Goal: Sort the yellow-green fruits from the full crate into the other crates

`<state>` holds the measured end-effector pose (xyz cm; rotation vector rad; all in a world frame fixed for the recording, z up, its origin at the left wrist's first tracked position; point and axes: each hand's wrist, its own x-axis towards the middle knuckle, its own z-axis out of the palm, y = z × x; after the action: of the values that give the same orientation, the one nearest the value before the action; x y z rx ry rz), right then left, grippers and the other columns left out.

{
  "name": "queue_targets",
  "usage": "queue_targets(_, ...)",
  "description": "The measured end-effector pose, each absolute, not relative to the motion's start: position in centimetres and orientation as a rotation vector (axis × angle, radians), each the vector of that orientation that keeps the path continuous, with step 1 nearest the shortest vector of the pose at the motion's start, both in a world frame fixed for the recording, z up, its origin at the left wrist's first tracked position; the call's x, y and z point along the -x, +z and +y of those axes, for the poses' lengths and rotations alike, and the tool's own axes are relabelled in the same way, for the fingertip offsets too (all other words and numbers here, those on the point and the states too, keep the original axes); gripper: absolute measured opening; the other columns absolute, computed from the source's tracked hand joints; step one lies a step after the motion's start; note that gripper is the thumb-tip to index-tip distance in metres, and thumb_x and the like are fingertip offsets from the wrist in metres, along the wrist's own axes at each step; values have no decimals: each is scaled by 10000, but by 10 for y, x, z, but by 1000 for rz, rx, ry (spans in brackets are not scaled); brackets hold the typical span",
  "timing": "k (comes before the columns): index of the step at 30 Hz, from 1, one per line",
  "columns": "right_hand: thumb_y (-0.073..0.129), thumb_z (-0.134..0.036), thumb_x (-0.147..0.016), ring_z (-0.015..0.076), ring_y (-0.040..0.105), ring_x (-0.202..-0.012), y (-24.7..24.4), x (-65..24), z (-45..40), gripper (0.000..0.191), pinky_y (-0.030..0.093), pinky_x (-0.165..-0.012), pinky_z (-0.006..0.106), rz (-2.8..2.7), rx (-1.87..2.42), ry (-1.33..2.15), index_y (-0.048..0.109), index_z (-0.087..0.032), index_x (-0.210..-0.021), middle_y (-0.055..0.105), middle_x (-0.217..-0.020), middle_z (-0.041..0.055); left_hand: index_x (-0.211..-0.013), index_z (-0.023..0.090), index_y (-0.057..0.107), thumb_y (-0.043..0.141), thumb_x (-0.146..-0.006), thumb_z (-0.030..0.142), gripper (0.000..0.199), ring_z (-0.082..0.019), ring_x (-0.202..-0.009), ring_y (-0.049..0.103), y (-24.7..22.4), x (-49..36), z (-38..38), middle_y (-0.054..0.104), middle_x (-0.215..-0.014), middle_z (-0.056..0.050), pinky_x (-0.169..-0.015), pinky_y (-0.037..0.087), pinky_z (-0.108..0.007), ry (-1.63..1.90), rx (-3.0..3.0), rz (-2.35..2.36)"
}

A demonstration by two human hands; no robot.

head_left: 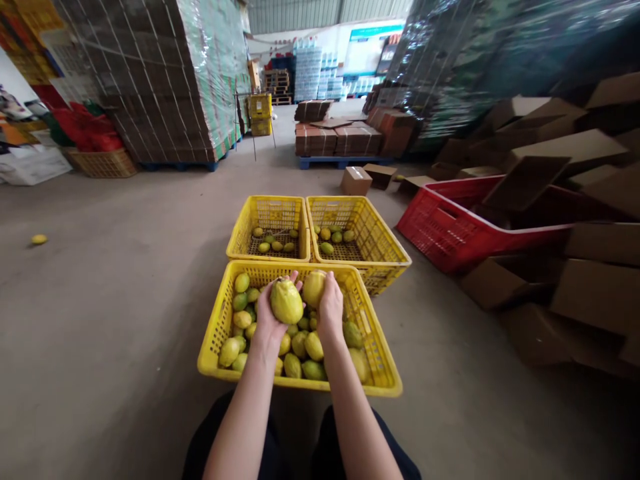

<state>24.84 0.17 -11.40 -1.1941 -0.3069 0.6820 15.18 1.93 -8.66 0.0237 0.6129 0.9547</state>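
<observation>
Over the near yellow crate point(213, 340), my left hand point(267, 323) is wrapped round a large, knobbly yellow-green lemon point(287, 301). My right hand point(331, 310) grips another big yellow lemon point(313, 288) from its right side, with the two fruits held a little apart. Below them the crate holds many smaller yellow and green lemons point(313, 347). A large pale lemon point(359, 365) lies in its right front corner, partly behind my right forearm.
Behind stand two yellow crates, the left one point(233, 233) and the right one point(387, 241), each with several lemons inside. A red crate point(425, 230) with cardboard boxes point(565, 153) is at right. A lone lemon point(39, 239) lies on the floor at left. Wrapped pallet stacks point(150, 80) rise behind.
</observation>
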Motion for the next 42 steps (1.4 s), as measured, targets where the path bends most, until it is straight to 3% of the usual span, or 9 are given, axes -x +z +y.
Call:
queue_targets(5,623,-574,-826,236,551,-1252,-112,-242,-2,420,328,-1164,396,-764,1095,733,756,-251,-1060,705,-1195,39,-1061,145,731,514,-856,156,299,-176,-1003,709,-99,-169,15,763,-1000,-64,-914,543,-243,1070,-85,584)
queue_targets(9,656,-554,-831,244,313,-1476,-111,-235,-12,372,139,-1246,410,-932,1069,867,779,-295,-1068,605,-1397,21,-1303,217,639,580,-807,114,509,-181,-1128,672,-103,-161,18,725,-1194,-38,-991,499,-238,1101,-244,509)
queue_targets(12,782,-512,-723,293,279,-1500,-108,-230,-17,439,143,-1241,452,-975,1014,900,769,-298,-1106,536,-1478,42,-1349,235,602,609,-803,124,557,-191,-1154,661,-103,-153,22,707,-1233,-40,-1008,486,-246,1142,-276,548)
queue_targets(15,882,-397,-603,339,369,-1454,-105,-223,-19,494,224,-1211,470,-1008,957,920,780,-269,-1069,559,-1456,94,-1316,239,619,607,-861,208,457,-183,-1122,673,-103,-151,28,718,-1194,-40,-965,504,-232,1219,-232,609)
queue_targets(19,852,-360,-650,301,600,-1241,-106,-209,-15,284,383,-1129,417,-815,885,951,782,-213,-883,716,-1225,106,-1159,184,686,547,-924,420,361,-209,-898,717,-102,-152,34,738,-943,-60,-829,569,-276,1158,-65,672)
queue_targets(24,786,-476,-700,232,729,-832,-108,-218,-6,318,599,-823,381,-261,696,1079,702,-193,-820,760,-824,45,-1093,156,678,450,-954,568,491,-160,-607,627,-96,-147,35,668,-747,-57,-603,552,-258,1139,-44,629)
queue_targets(27,743,-494,-733,220,721,-713,-109,-238,-6,316,625,-703,390,-36,677,1123,655,-205,-822,730,-729,28,-1145,191,652,477,-974,463,366,-119,-623,620,-90,-144,35,716,-919,-64,-552,510,-199,1199,-65,619)
queue_targets(33,657,-503,-816,228,725,-772,-107,-269,-13,327,615,-608,340,58,561,1237,659,-198,-935,763,-878,103,-1142,179,637,543,-837,169,319,-210,-914,711,-84,-142,32,726,-980,-71,-823,578,-316,1174,-56,561)
queue_targets(42,632,-555,-820,187,689,-701,-101,-265,-17,368,555,-499,260,82,469,1410,700,-224,-964,755,-883,53,-794,188,630,506,-882,411,270,-114,-521,597,-94,-146,34,624,-666,-2,-464,472,-200,1066,-42,660)
